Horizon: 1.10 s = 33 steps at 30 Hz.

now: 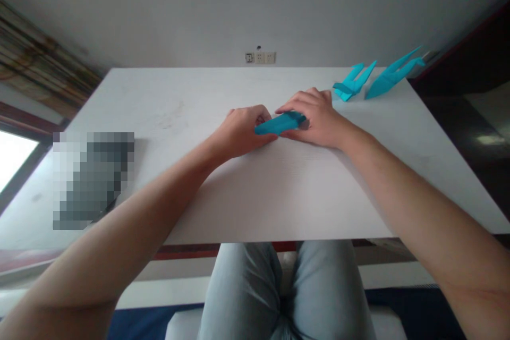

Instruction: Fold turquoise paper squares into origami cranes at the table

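Observation:
A narrow folded piece of blue paper (pixel 280 123) lies on the white table (pixel 279 191) near its middle. My left hand (pixel 244 130) is curled, its fingers pinching the paper's left end. My right hand (pixel 314 117) rests over the paper's right end, fingers bent and pressing it down. Both hands touch the same piece. Part of the paper is hidden under my right fingers.
Two finished blue paper figures (pixel 353 82) (pixel 392 74) stand at the far right of the table. A pixelated dark object (pixel 93 180) lies at the left. A wall socket (pixel 260 57) sits behind the table. My knees show below the near edge.

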Each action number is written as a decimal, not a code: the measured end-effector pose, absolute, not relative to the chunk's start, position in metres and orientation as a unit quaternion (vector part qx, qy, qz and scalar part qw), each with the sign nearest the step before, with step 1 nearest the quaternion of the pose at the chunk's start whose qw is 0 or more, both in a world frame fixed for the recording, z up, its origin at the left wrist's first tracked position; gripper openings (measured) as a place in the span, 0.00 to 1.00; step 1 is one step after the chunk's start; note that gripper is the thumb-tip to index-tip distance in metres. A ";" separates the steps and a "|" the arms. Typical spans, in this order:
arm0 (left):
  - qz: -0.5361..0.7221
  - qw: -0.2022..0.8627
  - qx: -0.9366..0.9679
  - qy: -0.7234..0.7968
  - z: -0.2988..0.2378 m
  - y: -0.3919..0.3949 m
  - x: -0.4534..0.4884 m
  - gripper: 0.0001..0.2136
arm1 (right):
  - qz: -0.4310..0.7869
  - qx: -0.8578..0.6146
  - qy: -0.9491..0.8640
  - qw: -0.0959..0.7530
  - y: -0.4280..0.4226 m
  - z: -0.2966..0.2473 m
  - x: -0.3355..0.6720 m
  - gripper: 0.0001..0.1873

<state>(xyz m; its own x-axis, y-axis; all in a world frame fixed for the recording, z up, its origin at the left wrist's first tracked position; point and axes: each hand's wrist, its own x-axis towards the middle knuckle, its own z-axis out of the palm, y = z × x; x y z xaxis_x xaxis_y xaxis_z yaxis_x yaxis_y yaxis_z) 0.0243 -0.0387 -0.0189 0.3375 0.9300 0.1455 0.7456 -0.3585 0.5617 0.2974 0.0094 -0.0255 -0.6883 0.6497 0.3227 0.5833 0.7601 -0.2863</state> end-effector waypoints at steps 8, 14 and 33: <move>0.269 0.241 0.780 0.511 -0.012 -0.046 0.027 0.14 | 0.057 -0.326 -0.916 0.224 0.009 -0.022 0.296 0.18; 0.274 0.211 0.796 0.498 -0.012 -0.044 0.028 0.11 | 0.077 -0.319 -0.917 0.225 0.010 -0.021 0.296 0.17; 0.225 0.073 0.843 0.483 -0.011 -0.043 0.025 0.14 | 0.040 -0.317 -0.925 0.208 0.016 -0.023 0.302 0.11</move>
<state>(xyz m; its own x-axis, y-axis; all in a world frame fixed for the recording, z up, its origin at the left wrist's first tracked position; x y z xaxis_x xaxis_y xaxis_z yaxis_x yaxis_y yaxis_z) 0.0247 -0.0428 -0.0111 0.4326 0.8468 0.3093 0.7814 -0.5234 0.3399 0.3020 0.0165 -0.0229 -0.7126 0.6021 0.3601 0.5690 0.7962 -0.2055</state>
